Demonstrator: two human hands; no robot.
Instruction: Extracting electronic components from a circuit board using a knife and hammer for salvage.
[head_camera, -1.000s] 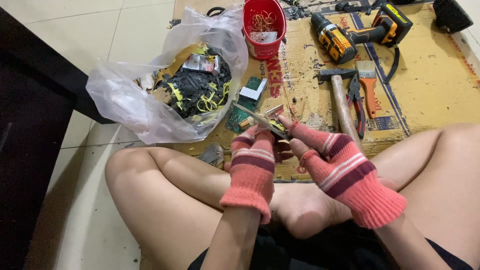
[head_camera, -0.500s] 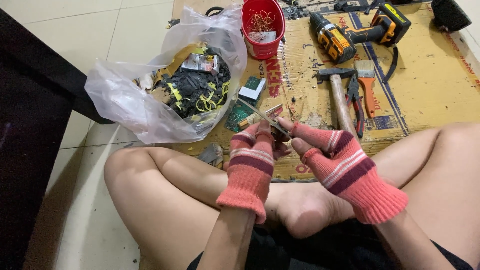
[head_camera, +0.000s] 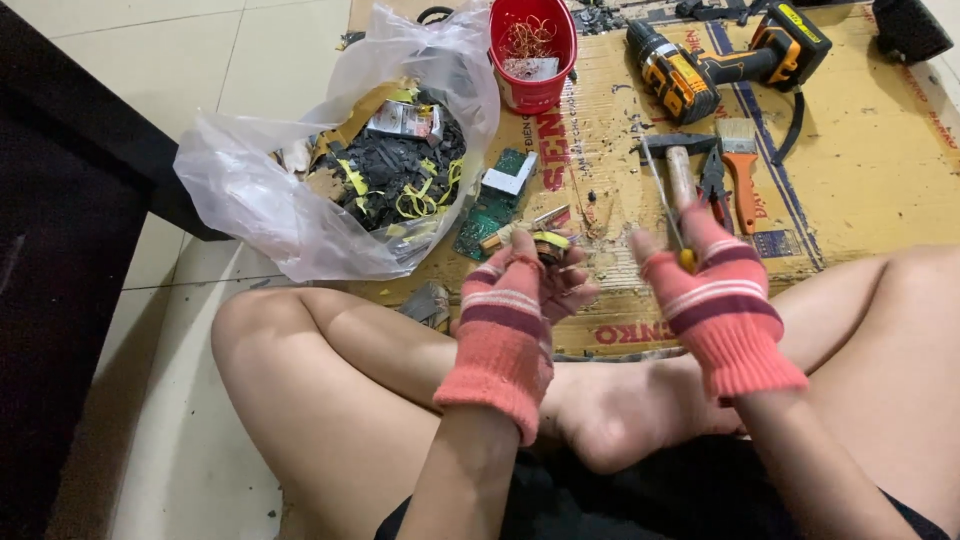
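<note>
I sit cross-legged on the floor with striped pink fingerless gloves on both hands. My left hand (head_camera: 512, 300) grips a small dark electronic part with yellow tape (head_camera: 548, 243) just above my knee. My right hand (head_camera: 712, 290) is raised apart from it, to the right, and holds a thin screwdriver (head_camera: 664, 195) with a yellow handle, its shaft pointing up and away.
A clear plastic bag (head_camera: 300, 190) of dark scrap and yellow strips lies at the left. On the cardboard mat (head_camera: 880, 140) are a red tub (head_camera: 535, 60), green circuit boards (head_camera: 492, 205), a hammer (head_camera: 680, 165), pliers (head_camera: 713, 180), a brush (head_camera: 742, 165) and a yellow drill (head_camera: 690, 70).
My hands were together on the part, the tool against it. Now my right hand has pulled away to the right with the screwdriver, and the left still holds the part.
</note>
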